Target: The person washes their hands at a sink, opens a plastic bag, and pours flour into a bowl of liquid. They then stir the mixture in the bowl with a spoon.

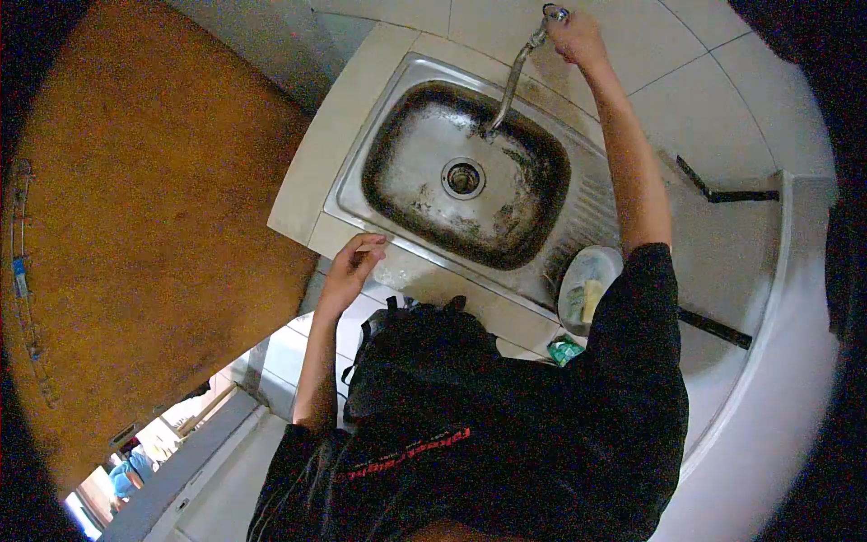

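Note:
My right hand (pixel 576 41) reaches to the wall above the sink, its fingers closed at the handle of the metal faucet (pixel 517 77). The faucet's curved spout points down over the stainless steel sink (pixel 433 135), which has dark stains around its basin and a round drain (pixel 463 179) in the middle. My left hand (pixel 354 266) hovers by the sink's near left edge with loosely bent fingers, and I see nothing in it. Whether water runs from the spout is hard to make out.
A white bowl (pixel 573 287) with a yellow sponge (pixel 592 300) stands on the ribbed drainboard at the right. A green packet (pixel 565 350) lies by the counter's front edge. Black wall brackets (pixel 741 195) stick out at the right. A brown wooden door (pixel 172 226) fills the left side.

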`<state>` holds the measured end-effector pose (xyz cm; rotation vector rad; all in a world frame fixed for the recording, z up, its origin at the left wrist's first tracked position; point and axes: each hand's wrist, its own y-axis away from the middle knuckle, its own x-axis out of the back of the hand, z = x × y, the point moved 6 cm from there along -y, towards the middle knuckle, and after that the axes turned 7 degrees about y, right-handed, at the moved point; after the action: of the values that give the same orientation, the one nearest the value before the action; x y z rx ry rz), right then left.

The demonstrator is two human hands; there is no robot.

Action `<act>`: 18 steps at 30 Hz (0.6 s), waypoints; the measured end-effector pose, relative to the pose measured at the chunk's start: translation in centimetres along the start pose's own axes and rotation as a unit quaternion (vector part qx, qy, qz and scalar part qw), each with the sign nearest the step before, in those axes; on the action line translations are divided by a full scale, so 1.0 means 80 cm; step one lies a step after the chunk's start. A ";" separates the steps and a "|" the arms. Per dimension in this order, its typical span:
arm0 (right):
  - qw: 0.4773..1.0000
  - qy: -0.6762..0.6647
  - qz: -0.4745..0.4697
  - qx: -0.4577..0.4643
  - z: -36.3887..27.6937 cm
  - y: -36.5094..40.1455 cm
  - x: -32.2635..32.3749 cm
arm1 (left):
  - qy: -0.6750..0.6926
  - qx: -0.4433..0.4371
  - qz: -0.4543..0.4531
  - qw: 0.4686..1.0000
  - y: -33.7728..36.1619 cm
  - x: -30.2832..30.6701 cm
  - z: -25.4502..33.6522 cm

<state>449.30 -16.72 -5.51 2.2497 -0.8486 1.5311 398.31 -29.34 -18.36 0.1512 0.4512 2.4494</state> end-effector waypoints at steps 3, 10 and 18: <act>0.998 -0.029 -0.007 -0.051 -0.005 0.013 0.008 | 0.012 -0.006 0.000 1.000 0.002 0.001 -0.003; 0.995 -0.090 0.009 -0.039 -0.004 0.010 0.003 | 0.021 0.012 0.001 1.000 0.001 0.002 -0.006; 0.996 -0.092 0.009 0.003 0.025 0.000 -0.005 | 0.005 0.019 0.002 1.000 -0.002 0.002 0.002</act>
<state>450.69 -17.64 -6.70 2.4224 -0.9172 1.3502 398.32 -29.11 -18.25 0.1567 0.5022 2.4476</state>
